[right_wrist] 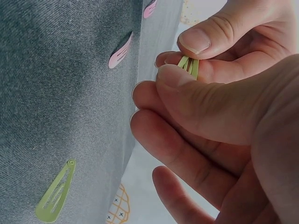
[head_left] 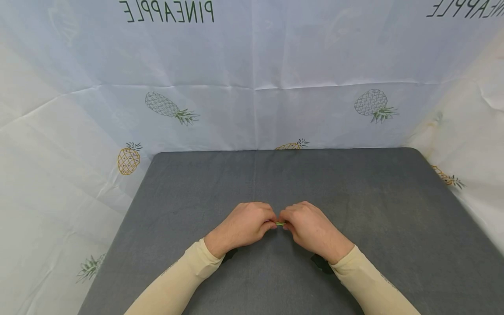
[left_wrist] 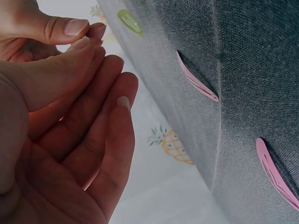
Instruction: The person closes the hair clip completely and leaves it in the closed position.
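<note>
white cloth (head_left: 236,57) printed with pineapples (head_left: 161,104) and mirrored lettering (head_left: 169,12) hangs behind and beside a dark grey tabletop (head_left: 189,183). over the middle of it, a person's left hand (head_left: 245,224) and right hand (head_left: 314,228) meet, cream sleeves (head_left: 169,280) reaching to both wrists. thumb and fingers of each hand are clamped on a small green hair clip (right_wrist: 195,70), one hand at each end, with only a short strip showing between them. in the left wrist view, two pink clips (left_wrist: 274,176) and another green clip (left_wrist: 127,21) lie on the tabletop, apart from one another.
</note>
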`<act>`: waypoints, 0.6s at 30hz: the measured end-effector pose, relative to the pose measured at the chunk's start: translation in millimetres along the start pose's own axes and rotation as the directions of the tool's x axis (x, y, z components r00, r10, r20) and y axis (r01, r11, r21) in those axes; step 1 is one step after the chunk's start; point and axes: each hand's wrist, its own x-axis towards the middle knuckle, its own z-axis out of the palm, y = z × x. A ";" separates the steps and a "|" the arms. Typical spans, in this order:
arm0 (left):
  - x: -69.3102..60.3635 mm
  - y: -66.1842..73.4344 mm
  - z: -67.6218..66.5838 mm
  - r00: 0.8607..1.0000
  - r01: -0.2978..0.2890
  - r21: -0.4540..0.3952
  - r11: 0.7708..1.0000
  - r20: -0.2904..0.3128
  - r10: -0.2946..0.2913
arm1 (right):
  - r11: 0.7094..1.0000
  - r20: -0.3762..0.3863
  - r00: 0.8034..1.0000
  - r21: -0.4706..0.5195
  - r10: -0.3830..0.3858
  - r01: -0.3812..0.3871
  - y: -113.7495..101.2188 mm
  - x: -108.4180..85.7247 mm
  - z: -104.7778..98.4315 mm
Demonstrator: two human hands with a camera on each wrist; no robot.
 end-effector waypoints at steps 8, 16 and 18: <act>0.7 -0.8 0.8 1.000 0.000 0.002 1.000 0.011 0.000 | 1.000 -0.005 1.000 -0.005 -0.008 0.008 0.7 0.5 1.1; 0.7 -0.5 0.6 1.000 0.000 -0.005 1.000 0.002 0.000 | 1.000 0.003 1.000 -0.009 0.006 -0.006 0.3 0.5 1.1; 0.7 -0.4 0.5 1.000 0.001 -0.006 1.000 0.000 -0.001 | 1.000 0.005 1.000 -0.008 0.009 -0.009 0.2 0.4 1.0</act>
